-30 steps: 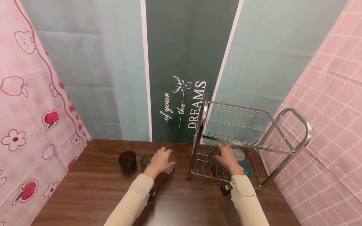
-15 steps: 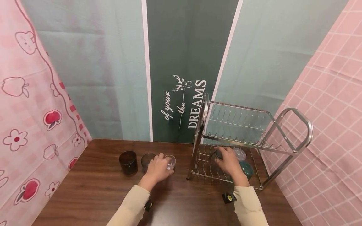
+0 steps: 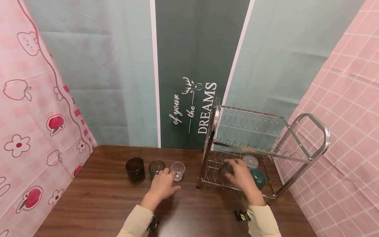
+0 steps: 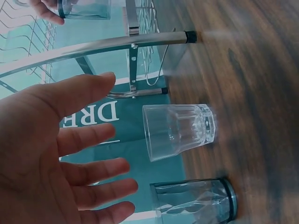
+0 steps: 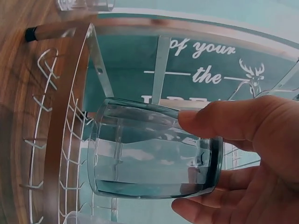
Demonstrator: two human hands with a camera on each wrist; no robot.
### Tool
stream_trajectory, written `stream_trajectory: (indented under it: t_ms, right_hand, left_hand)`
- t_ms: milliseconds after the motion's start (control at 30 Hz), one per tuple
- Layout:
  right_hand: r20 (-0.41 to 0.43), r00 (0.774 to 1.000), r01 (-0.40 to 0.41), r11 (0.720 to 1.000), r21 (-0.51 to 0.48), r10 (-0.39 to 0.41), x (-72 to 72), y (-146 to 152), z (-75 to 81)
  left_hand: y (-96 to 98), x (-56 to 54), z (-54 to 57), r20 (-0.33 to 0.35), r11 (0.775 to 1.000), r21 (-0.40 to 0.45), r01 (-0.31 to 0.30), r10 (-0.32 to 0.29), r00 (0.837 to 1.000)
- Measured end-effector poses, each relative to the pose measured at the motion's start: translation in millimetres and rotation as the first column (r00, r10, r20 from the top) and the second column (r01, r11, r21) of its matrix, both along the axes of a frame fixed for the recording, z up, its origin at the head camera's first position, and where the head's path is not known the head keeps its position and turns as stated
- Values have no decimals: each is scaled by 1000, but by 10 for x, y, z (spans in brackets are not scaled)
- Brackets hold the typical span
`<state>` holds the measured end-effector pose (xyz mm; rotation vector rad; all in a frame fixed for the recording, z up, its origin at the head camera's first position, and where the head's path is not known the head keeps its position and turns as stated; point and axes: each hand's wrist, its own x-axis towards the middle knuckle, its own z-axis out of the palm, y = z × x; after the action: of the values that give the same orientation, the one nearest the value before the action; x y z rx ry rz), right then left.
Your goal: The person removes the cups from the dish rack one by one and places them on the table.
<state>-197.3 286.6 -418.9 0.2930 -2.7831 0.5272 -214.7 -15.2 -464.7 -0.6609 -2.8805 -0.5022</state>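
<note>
My right hand (image 3: 242, 176) grips a tinted drinking glass (image 5: 149, 149) near its thick base, thumb on one side and fingers on the other. The glass is upside down over the lower tier of the metal dish rack (image 3: 219, 141). My left hand (image 3: 161, 186) holds nothing, its fingers spread apart. Beyond those fingers a small clear glass (image 4: 177, 128) stands upright on the table. Beside it is a smoky glass (image 3: 156, 166), partly behind the left fingertips in the head view.
A dark glass (image 3: 135, 169) stands at the left of the brown table (image 3: 88, 200). On the rack's lower tier sit an upturned clear glass (image 3: 250, 161) and a teal glass piece (image 3: 259, 178), right of my right hand. Curtains hang behind and on both sides.
My left hand has drawn back from the clear glass toward me, uncovering it. The right hand, with its glass, has shifted slightly toward me over the lower tier.
</note>
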Motion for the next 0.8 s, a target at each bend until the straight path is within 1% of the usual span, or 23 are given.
stream_trajectory:
  t_ms: [100, 200, 300, 400, 467, 567, 733, 800]
  right_hand:
    - [15, 1000, 5, 1000, -6, -5, 40, -24, -9]
    - [22, 1000, 2, 1000, -20, -2, 75, -41, -21]
    - [36, 999, 4, 999, -45, -3, 115, -65, -27]
    - [47, 999, 12, 997, -78, -8, 161, -101, -21]
    - [48, 999, 8, 995, -96, -3, 186, -122, -18]
    - [40, 999, 1, 992, -123, 4, 217, -154, -8]
    - [16, 1000, -7, 983, -182, 10, 254, -198, -12]
    - [4, 1000, -16, 975, -221, 17, 257, -212, -31]
  left_hand:
    - [-12, 40, -27, 11, 1000, -2, 13, -13, 1000]
    - [-23, 72, -64, 24, 999, 35, 15, -15, 1000]
    - [-35, 102, -107, 52, 995, 103, 13, -18, 998]
    - [-42, 132, -156, 72, 980, 199, 18, -33, 997]
    - [-40, 146, -194, 78, 963, 270, 26, -49, 996]
    - [-25, 159, -250, 80, 926, 375, 30, -65, 995]
    - [18, 168, -329, 62, 852, 522, 38, -83, 995]
    - [35, 171, -354, 73, 819, 574, 26, -83, 994]
